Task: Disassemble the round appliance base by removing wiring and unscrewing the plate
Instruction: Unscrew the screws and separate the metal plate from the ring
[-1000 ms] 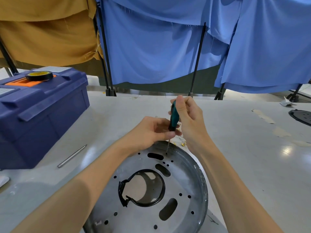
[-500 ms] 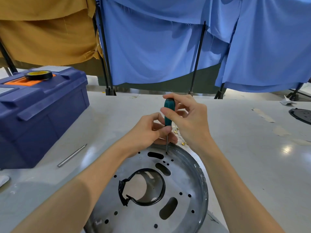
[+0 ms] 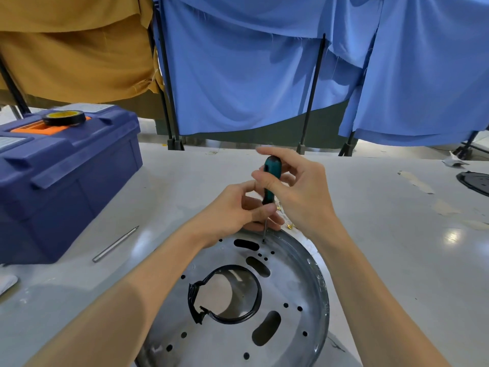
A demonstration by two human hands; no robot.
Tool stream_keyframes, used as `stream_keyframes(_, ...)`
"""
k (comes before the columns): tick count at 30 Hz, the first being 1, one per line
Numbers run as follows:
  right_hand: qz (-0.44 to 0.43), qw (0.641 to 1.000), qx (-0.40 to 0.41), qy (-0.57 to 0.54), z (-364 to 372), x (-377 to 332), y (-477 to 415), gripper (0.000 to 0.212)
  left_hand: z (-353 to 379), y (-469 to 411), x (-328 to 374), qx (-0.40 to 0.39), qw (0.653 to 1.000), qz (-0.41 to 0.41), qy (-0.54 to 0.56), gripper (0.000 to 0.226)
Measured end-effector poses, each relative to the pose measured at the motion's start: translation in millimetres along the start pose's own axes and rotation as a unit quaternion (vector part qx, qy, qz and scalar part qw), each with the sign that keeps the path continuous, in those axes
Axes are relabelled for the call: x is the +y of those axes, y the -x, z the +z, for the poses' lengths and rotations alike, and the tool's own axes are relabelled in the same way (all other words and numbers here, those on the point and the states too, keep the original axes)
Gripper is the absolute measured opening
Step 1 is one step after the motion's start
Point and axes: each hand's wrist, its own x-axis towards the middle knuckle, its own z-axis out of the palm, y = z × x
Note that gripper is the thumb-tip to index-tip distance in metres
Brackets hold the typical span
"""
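Toolbox (image 3: 66,181), blue with an orange inset, sits on the table (image 3: 397,260) far to the left of the fingers. A tape roll (image 3: 64,117) lies flat on its lid. Between the toolbox and the fingers a thin metal rod (image 3: 115,244) lies on the table, touching neither.

The left hand (image 3: 235,210) comes in from the lower left. Its fingers (image 3: 260,209) are curled and pinch the screwdriver (image 3: 271,178) low down, where the green handle meets the shaft. The screwdriver stands nearly upright between the two sets of fingers, its tip on the base (image 3: 291,287) just below them, close to the far rim.

The base is a round metal dish lying on the table directly below and nearer than the fingers. It has slots and small holes, and black wiring (image 3: 254,311) rings its centre opening.

The right hand (image 3: 299,192) reaches in from the lower right. Its thumb and fingers (image 3: 275,152) are curled round the top of the handle, gripping it above the left fingers. Just right of the left fingertips, beside the rim, small brass bits (image 3: 289,226) lie on the table. Far right of the fingers, at the table edge, is a dark disc (image 3: 476,182). Behind the fingers hang a mustard cloth (image 3: 74,49) and blue curtains (image 3: 238,75).
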Motion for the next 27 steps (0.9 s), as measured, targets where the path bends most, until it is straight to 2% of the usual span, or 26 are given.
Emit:
stream_keyframes(3, 0.004, 1.0, -0.007, -0.009, -0.8, -1.7, 0.3, 0.032, 0.8, -0.5, 0.7, -0.033, 0.999, -0.001, -0.004, 0.027)
stream_keyframes(7, 0.008, 0.999, -0.032, -0.026, -1.9, -5.5, 0.7, 0.019, -0.4, -2.9, -2.1, -0.005, 1.0, -0.004, -0.009, 0.021)
stream_keyframes(10, -0.007, 0.999, -0.01, 0.034, 0.5, -6.9, 1.0, 0.028, 1.7, -2.8, -3.4, 0.01, 1.0, -0.003, -0.01, 0.027)
stream_keyframes(15, 0.011, 1.0, -0.012, -0.023, -5.2, -5.7, 0.1, 0.038, -1.7, -1.5, 0.1, -0.047, 0.999, -0.008, 0.006, 0.028)
stream_keyframes(19, 0.013, 0.999, -0.042, -0.024, -8.2, -6.7, -1.2, 0.018, -5.0, -1.6, 0.7, -0.015, 1.0, -0.004, 0.022, 0.023)
stream_keyframes(22, 0.003, 0.999, -0.021, 0.05, -5.4, -7.2, -0.5, 0.026, -1.0, -4.2, -0.3, 0.004, 1.0, 0.009, 0.023, 0.022)
stream_keyframes(24, 0.002, 1.0, -0.001, 0.029, -2.8, -7.8, 0.4, 0.03, 1.0, -4.6, -0.4, 0.021, 0.999, 0.01, 0.036, 0.04)
stream_keyframes(27, 0.02, 1.0, 0.001, 0.012, -3.6, -8.3, 0.0, 0.034, 0.6, -2.6, 0.3, -0.01, 0.998, 0.022, 0.055, 0.033)
